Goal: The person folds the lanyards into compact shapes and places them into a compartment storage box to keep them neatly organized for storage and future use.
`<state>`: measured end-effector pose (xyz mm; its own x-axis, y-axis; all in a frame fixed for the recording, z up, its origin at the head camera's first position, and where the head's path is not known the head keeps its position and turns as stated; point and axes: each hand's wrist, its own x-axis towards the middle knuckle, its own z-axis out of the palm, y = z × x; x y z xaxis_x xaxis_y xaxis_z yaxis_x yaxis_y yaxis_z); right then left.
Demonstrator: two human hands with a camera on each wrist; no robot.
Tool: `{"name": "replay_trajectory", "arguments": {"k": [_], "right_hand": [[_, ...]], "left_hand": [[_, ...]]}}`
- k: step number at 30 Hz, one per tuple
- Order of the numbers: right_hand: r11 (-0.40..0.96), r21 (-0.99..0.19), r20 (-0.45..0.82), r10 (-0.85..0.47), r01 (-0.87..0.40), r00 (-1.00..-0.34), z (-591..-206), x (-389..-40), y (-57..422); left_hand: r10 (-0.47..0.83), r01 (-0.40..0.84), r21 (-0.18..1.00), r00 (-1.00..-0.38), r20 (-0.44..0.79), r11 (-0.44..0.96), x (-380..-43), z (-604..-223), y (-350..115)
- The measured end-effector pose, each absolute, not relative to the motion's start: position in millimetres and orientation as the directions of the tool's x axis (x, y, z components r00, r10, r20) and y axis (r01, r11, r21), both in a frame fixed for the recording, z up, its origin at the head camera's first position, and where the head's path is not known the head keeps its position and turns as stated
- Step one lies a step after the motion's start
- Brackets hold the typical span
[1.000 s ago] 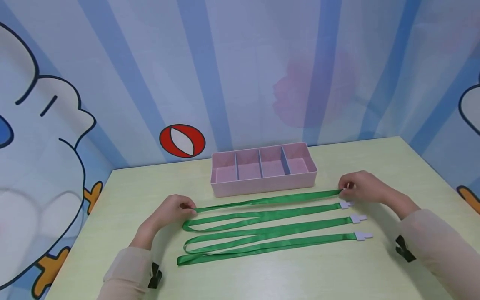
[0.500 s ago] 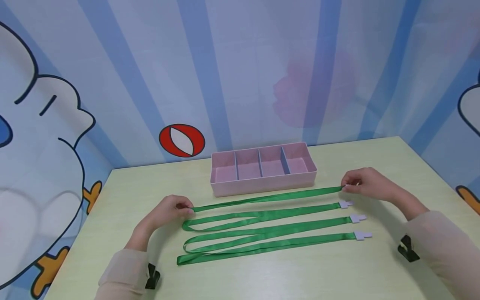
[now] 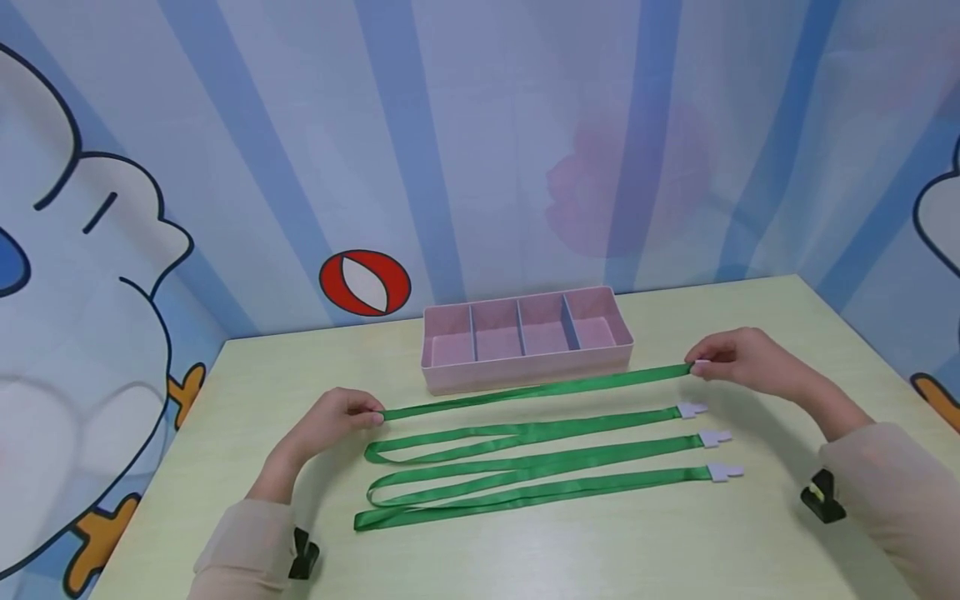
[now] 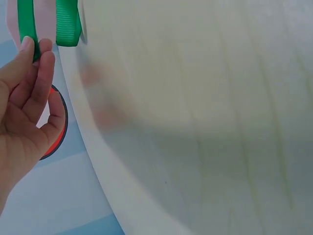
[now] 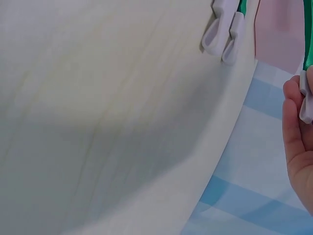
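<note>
A green lanyard (image 3: 540, 390) stretches between both hands, in front of the pink divided box. My left hand (image 3: 335, 423) pinches its looped left end, and the left wrist view shows thumb and fingertips on the green ribbon (image 4: 26, 22). At the other end my right hand (image 3: 753, 364) pinches the lanyard by its pale plastic clip (image 5: 306, 100). Nearer to me, three more green lanyards lie side by side on the table: a far one (image 3: 577, 424), a middle one (image 3: 577, 456) and a near one (image 3: 577, 487). Their pale clips (image 3: 723, 472) point right.
Behind the lanyards stands the pink box (image 3: 528, 367), its compartments parted by thin blue dividers. The pale wooden table (image 3: 540, 558) ends at a blue-striped backdrop (image 3: 495, 150). Black clips (image 3: 822, 497) hang at the sleeves.
The held lanyard has risen and moved away toward the box, its right end most. My right hand has shifted up and right; my left hand has moved slightly left.
</note>
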<state>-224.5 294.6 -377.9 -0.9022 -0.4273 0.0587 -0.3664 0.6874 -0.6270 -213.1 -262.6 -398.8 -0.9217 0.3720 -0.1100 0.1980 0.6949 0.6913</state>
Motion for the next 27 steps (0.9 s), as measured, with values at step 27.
{"name": "replay_trajectory", "arguments": {"k": [27], "right_hand": [[0.685,-0.698,-0.020,-0.309,-0.208,-0.951,-347,-223,306]], "left_hand": [[0.293,0.132,0.735,-0.952,-0.093,0.665,-210,-377,-262]]}}
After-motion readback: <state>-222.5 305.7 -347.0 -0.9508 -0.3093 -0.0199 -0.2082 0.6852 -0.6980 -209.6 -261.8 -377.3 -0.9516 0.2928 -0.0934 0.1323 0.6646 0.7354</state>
